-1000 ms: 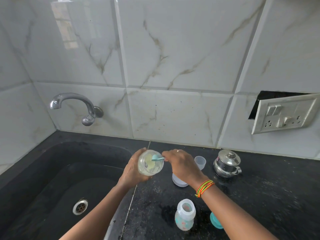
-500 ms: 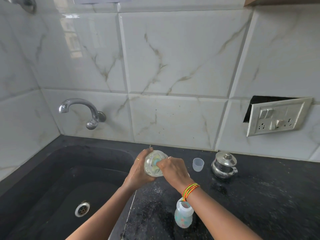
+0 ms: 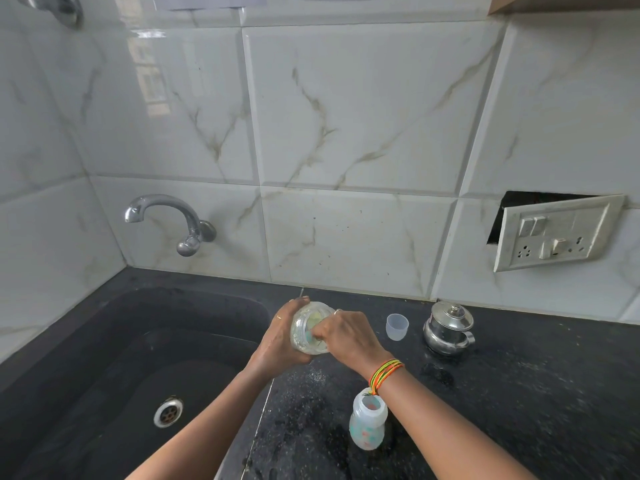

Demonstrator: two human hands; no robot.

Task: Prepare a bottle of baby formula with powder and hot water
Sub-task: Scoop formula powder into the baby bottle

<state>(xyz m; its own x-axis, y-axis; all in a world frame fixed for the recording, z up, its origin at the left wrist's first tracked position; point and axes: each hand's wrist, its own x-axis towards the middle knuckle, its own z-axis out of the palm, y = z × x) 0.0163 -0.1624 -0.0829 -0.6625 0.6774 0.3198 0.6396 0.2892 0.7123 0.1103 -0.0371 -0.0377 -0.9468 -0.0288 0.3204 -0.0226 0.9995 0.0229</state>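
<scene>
I've got one head cam, wide-angle, facing the tiled wall [image 3: 346,116] and tilted down; left hand [image 3: 277,342] and right hand [image 3: 349,336] sit close, lower centre.

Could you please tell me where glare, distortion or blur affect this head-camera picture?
Head view: reflected glare on the glossy white marble wall tiles, upper left; wide-angle distortion bows the tile joints; the clear plastic jar in the left hand and teal scoop in the right hand look soft.
</scene>
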